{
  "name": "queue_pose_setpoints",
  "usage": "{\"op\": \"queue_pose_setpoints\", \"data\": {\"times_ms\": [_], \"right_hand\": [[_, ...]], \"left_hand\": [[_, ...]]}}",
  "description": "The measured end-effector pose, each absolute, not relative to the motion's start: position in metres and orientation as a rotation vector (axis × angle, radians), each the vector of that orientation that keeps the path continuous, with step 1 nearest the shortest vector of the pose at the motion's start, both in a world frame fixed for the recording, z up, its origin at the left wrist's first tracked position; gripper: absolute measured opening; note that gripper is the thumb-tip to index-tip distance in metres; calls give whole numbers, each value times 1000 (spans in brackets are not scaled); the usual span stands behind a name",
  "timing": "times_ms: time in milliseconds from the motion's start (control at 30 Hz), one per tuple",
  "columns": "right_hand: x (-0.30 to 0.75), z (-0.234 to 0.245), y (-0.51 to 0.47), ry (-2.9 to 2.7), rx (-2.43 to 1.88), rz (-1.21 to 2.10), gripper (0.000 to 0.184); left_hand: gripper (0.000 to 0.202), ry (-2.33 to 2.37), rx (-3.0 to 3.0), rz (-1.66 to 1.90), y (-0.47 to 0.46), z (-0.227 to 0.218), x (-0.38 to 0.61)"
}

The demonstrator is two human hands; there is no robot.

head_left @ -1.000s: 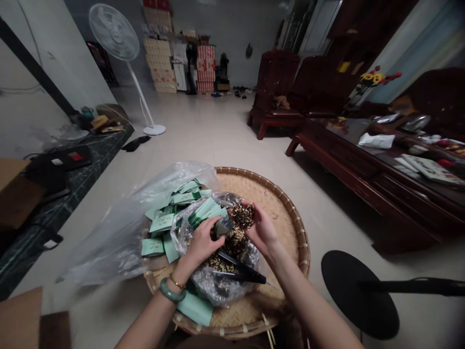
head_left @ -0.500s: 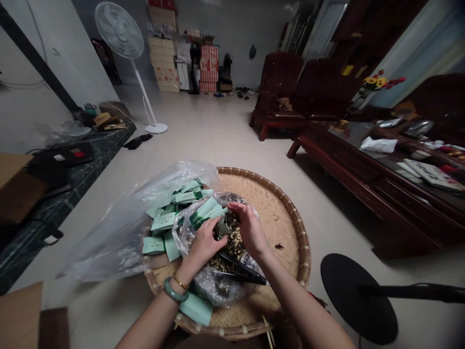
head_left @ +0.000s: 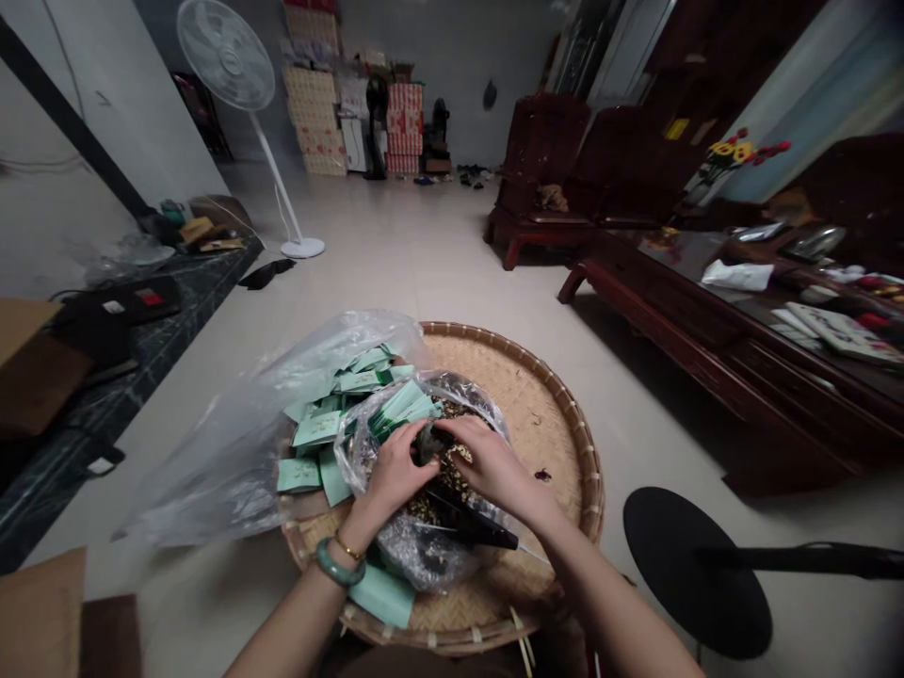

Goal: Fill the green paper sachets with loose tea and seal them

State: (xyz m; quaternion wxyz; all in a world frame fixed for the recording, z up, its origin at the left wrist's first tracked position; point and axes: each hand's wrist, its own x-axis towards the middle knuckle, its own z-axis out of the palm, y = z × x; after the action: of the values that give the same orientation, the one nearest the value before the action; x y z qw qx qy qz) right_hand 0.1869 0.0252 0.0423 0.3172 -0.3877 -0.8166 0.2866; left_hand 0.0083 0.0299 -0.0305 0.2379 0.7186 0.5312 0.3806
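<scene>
My left hand [head_left: 401, 471] is curled round a small greyish-green packet [head_left: 427, 441], thumb on one side and fingers on the other. Against the packet's upper edge, the fingers of my right hand [head_left: 487, 463] are bent; what they hold, if anything, is hidden. Under both hands, a clear plastic bag [head_left: 442, 565] lies open with a dark and yellow dried mix [head_left: 456, 476] inside. A long black tool [head_left: 487, 525] rests across this bag. Beside my left fingers stands a bundle of pale green packets [head_left: 402, 407]. More green packets [head_left: 316, 429] are heaped at the left.
Everything sits on a round woven bamboo tray [head_left: 557, 414]. A large clear plastic sheet [head_left: 233, 452] spills over its left side. To the right are a black round stand base [head_left: 696, 574] and a dark wooden table [head_left: 706, 358]. A white fan [head_left: 300, 247] stands farther back.
My right hand has moved down and left, its fingers now bent over the small packet's opening. My left hand has stayed nearly in place, still holding the packet.
</scene>
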Motion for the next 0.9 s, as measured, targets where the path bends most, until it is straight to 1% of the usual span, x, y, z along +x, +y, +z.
{"op": "queue_pose_setpoints", "data": {"times_ms": [100,233,433,533,633,800,900], "right_hand": [[183,39,32,-2129,-1060,656,46],[177,37,35,-2033,-1100,605,36],[174,29,33,-1976,-1139,669,37],[173,28,35,-1932,-1153,728,34],[173,28,35,-1908,-1158,722,27],[174,34,29,-2037,-1220,515,13],[174,43,21,-2214,-1253,419,13]], "left_hand": [[45,1445,1992,1058,29,-28,9],[43,1435,2004,1066,28,-23,10],[42,1389,1994,1006,29,-21,9],[50,1422,2021,966,30,-24,7],[59,1425,2114,910,31,-26,6],[48,1453,2178,886,32,-28,5],[47,1481,2167,904,31,-30,5]]}}
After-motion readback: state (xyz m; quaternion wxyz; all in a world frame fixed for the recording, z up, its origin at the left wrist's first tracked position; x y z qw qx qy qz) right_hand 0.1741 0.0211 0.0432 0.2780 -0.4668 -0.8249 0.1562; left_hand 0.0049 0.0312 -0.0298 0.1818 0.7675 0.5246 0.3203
